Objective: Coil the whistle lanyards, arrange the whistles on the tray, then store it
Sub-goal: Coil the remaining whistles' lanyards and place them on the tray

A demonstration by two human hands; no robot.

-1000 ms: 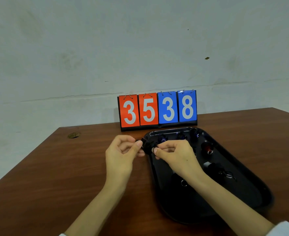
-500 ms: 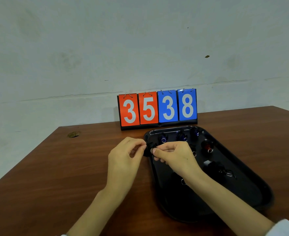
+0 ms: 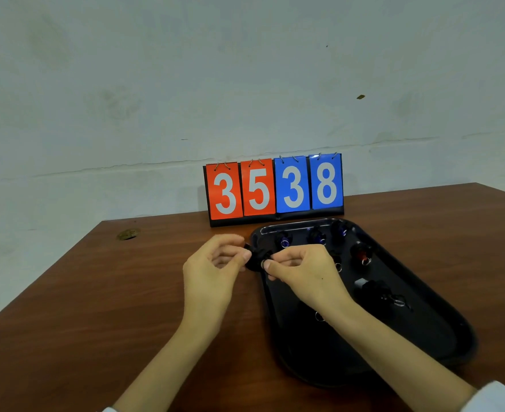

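Observation:
A black whistle with its dark lanyard (image 3: 256, 259) hangs between my two hands, just over the left rim of the black tray (image 3: 441, 328). My left hand (image 3: 215, 272) pinches the lanyard end with thumb and fingers. My right hand (image 3: 301, 270) pinches the whistle's side by its ring. On the tray lie several whistles: blue ones (image 3: 284, 241) in a row at the far edge, a red one (image 3: 362, 253) to the right, and a black one (image 3: 377, 292) with a key ring nearer me. My right forearm hides part of the tray's middle.
A flip scoreboard (image 3: 275, 188) reading 3 5 3 8 stands at the table's back edge, just behind the tray. A small brown round mark (image 3: 128, 234) sits near the far left corner of the wooden table (image 3: 82, 307). A pale wall rises behind.
Both hands stay at the tray's left rim with the lanyard; the fingers shifted slightly while working it, and the left hand has drawn a little closer to the right.

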